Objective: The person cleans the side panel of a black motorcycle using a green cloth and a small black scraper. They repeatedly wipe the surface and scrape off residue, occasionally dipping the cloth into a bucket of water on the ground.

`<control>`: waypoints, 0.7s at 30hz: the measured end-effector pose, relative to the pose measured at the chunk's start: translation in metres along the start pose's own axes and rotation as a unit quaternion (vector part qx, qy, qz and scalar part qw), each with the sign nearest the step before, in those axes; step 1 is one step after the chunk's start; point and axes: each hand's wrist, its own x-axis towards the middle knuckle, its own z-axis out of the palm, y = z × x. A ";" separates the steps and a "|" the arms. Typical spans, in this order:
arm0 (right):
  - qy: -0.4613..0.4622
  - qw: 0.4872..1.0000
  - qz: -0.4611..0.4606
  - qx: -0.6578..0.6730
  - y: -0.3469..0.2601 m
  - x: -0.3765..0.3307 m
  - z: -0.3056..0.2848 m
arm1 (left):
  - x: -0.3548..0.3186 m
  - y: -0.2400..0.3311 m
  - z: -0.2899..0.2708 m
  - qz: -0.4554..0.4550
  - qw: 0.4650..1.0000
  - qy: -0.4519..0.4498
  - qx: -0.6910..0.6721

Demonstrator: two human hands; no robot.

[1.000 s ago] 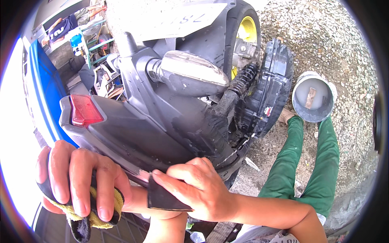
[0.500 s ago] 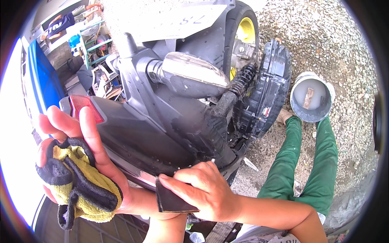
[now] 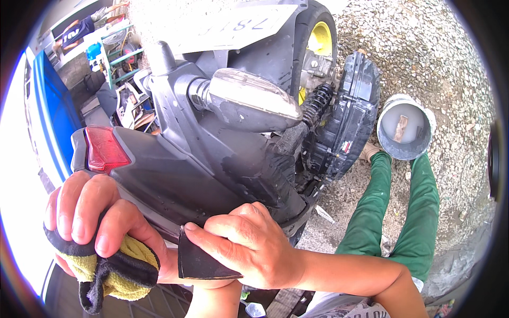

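Observation:
My left hand has its fingers curled over a yellow microfibre cloth with black edging, beside the scooter's red tail light. A folded dark sheet, seemingly sandpaper, is pinched in my right hand with the thumb side on top. The sheet lies along the lower edge of the scooter's dark tail panel, and my right wrist crosses in front of the left forearm. Whether the sheet presses on the panel is hidden.
A turn signal juts from the scooter, near a yellow-rimmed wheel and a coil shock absorber. On the gravel at right stands a bucket of cloudy water with a wooden piece. A person lies or bends at the far left.
My left fingers, spread above the cloth before, have curled down over it. My right hand has slid left with the sandpaper, covering a pinkish patch on the panel edge.

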 end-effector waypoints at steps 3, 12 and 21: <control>-0.013 1.000 0.003 -0.016 0.000 -0.015 -0.004 | 0.000 -0.003 -0.001 0.022 1.000 -0.010 0.013; -0.011 1.000 0.011 -0.005 -0.003 -0.017 -0.002 | 0.001 -0.005 0.000 0.036 0.999 -0.012 0.014; -0.014 1.000 0.015 -0.007 -0.003 -0.011 -0.004 | 0.000 -0.005 0.000 0.033 0.999 -0.003 0.010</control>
